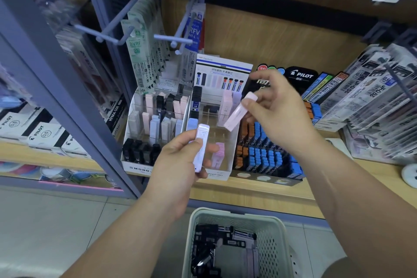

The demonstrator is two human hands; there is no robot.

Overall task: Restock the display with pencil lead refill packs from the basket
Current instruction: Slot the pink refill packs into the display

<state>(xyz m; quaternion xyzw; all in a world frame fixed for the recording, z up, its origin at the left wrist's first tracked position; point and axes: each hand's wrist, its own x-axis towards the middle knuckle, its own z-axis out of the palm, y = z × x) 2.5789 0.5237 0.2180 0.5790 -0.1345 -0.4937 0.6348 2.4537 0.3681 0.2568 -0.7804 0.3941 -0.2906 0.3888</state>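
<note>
- Two refill packs are in hand, both held above the middle display (217, 174) on the shelf (248, 190).
- Left hand (178, 165) grips a lilac pack (202, 134) upright, fingers curled round its lower half, over the display's near edge.
- Right hand (279, 110) pinches a pink pack (237, 115) between thumb and fingertips, tilted, over the display's right side; the other fingers are spread.
- Several pink packs (218, 154) stand in a near slot of the display; its middle slots show bare clear dividers.
- Left tray (135, 166), touching the display, holds black, pink and pale packs.
- Right tray (302, 74), marked PILOT, holds blue and orange packs.
- Basket (237, 215) sits near, below the shelf edge, with mostly dark packs (209, 239) and a few pale ones inside.
</note>
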